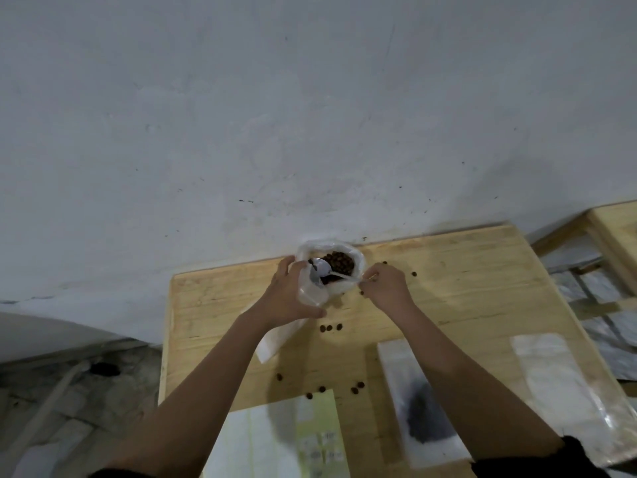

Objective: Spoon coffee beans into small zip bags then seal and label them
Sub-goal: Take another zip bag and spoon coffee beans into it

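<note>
The left hand (291,298) grips a small zip bag (312,294). The right hand (384,288) pinches a spoon (320,269), maybe inside the coffee bean bag (358,263) at 12 o'clock.

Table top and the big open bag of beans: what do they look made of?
The pale rectangular table top looks like matte, bare or lightly sealed wood: grain lines show. The open translucent bag of coffee beans looks like thin plastic film: crumpled, with beans visible inside.

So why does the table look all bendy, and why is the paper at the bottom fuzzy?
Head view: the wide-angle lens bows the table's edges; head view again: the paper sheet near the bottom edge is blurred, under dim, soft light with a faint shadow across it.
</note>
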`<state>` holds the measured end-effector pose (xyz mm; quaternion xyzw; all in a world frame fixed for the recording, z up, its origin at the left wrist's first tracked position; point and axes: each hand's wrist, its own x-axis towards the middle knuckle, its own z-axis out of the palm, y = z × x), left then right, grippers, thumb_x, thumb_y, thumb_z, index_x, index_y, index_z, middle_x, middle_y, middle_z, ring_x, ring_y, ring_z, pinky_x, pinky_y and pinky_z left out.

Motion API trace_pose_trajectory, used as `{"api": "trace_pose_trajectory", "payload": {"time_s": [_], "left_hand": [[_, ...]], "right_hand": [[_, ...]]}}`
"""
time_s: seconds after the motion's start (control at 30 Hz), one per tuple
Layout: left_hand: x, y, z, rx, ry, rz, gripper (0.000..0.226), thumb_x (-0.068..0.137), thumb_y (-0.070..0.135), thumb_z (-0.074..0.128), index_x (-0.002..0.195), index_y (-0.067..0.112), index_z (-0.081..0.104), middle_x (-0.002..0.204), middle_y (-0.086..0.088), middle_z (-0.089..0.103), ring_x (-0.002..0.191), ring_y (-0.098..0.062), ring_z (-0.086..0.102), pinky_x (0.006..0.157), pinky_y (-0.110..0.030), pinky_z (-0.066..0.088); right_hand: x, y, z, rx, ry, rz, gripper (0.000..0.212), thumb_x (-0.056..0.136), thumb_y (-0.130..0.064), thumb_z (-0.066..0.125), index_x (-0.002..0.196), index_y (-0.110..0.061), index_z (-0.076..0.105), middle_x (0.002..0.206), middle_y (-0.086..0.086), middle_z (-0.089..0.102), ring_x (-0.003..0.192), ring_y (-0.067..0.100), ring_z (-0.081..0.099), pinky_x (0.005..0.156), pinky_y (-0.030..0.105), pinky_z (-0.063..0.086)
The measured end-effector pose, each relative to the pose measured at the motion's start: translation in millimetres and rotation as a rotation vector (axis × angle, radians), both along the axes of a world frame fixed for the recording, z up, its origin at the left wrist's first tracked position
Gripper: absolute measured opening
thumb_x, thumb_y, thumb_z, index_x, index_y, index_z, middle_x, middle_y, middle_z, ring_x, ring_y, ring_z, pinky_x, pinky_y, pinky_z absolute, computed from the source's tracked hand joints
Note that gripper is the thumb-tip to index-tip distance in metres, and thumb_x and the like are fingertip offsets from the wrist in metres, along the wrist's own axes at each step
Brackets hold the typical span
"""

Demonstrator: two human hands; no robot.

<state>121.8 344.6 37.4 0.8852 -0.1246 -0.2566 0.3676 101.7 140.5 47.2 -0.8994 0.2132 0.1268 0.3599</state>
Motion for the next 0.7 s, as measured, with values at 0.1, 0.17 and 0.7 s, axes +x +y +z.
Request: {"api": "trace_pose_trajectory", "payload": {"time_s": [0.1, 0.17, 0.7], "left_hand": [[2, 2, -3, -0.026, 0.000, 0.022, 0.113, 0.051, 0.057, 0.076, 0.144, 0.020, 0.024, 0.146, 0.007, 0.012, 0.135, -0.022, 0.024, 0.106, -0.039, 0.033], [2, 3, -6, -0.060, -0.008, 0.053, 0.111, 0.048, 0.060, 0.073, 0.142, 0.020, 0.029, 0.140, 0.009, 0.018, 0.133, -0.018, 0.026, 0.106, -0.036, 0.032], [-15, -3, -9, -0.176, -0.250, 0.127, 0.102, 0.061, 0.041, 0.080, 0.144, 0.014, 0.028, 0.147, 0.005, 0.022, 0.134, -0.008, 0.025, 0.109, -0.026, 0.026]], "right_hand": [[7, 3, 3, 0.124, -0.140, -0.129, 0.014, 0.084, -0.013, 0.063, 0.094, -0.006, 0.070, 0.094, 0.007, 0.067, 0.071, 0.016, 0.058, 0.055, 0.018, 0.045], [10, 6, 4, 0.226, -0.227, -0.190, 0.013, 0.087, -0.015, 0.062, 0.093, -0.009, 0.071, 0.088, 0.004, 0.066, 0.073, 0.014, 0.058, 0.057, 0.015, 0.042], [-15, 8, -13, 0.326, -0.582, -0.327, 0.014, 0.094, -0.012, 0.054, 0.096, -0.009, 0.068, 0.081, 0.005, 0.068, 0.071, 0.013, 0.066, 0.073, 0.028, 0.057]]}}
